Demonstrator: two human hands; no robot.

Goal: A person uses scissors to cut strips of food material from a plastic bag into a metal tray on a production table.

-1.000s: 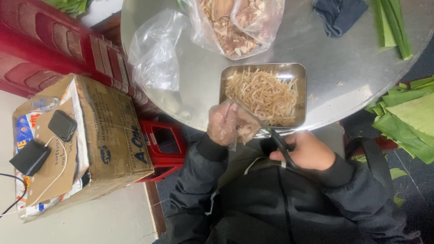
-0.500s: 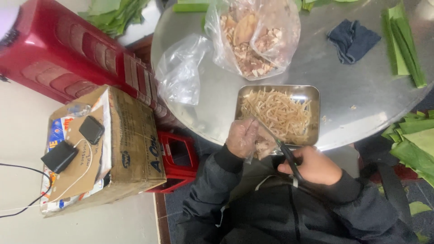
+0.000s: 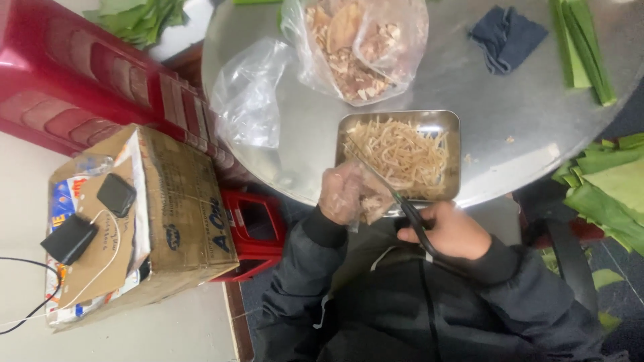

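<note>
My left hand point(image 3: 345, 194), in a clear plastic glove, holds a pale piece of food point(image 3: 371, 201) at the near edge of a metal tray point(image 3: 453, 157). My right hand point(image 3: 451, 231) grips black-handled scissors point(image 3: 396, 196) whose blades reach over the tray toward that piece. The tray holds a heap of thin pale strips point(image 3: 400, 153). It sits at the near edge of a round metal table point(image 3: 496, 107). Dark jacket sleeves cover both arms.
A clear bag of pale food chunks point(image 3: 359, 47) and an empty plastic bag point(image 3: 251, 94) lie behind the tray. A dark cloth point(image 3: 506, 37) and green leaves point(image 3: 580, 43) are at the right. A cardboard box point(image 3: 154, 221) with black chargers stands left, by red plastic stools point(image 3: 74, 87).
The view has shifted, so table and tray sit further right and lower. Both hands stay at the tray's near edge with the scissors and the food piece.
</note>
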